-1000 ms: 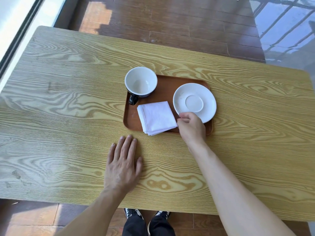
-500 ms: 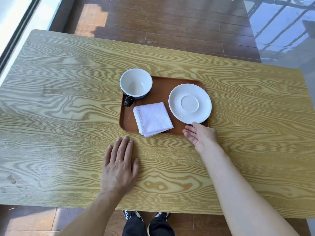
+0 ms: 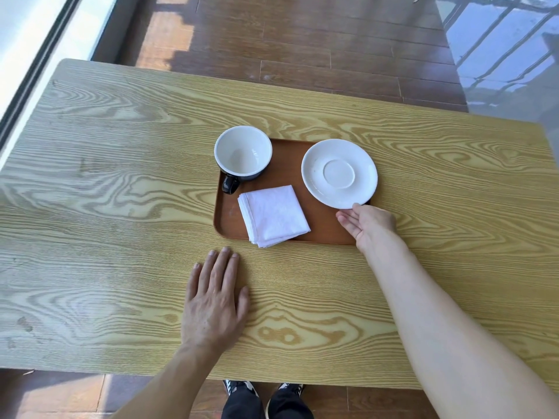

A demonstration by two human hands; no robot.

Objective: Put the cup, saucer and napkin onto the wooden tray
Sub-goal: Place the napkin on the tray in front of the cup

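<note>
A brown wooden tray lies in the middle of the table. On its far left corner stands a cup, dark outside and white inside, handle toward me. A folded white napkin lies on the tray's near part, one corner over the front rim. The white saucer rests on the tray's right side, overhanging the right rim. My right hand is at the tray's near right corner, fingers loosely apart, a fingertip touching the saucer's near edge. My left hand lies flat on the table in front of the tray, holding nothing.
The light wood-grain table has its near edge just above my shoes. A window frame runs along the left. Dark wooden floor lies beyond the table's far edge.
My right hand let go of the saucer's near edge and drew back to the tray's near right corner, fingers opening. The left hand stayed flat on the table.
</note>
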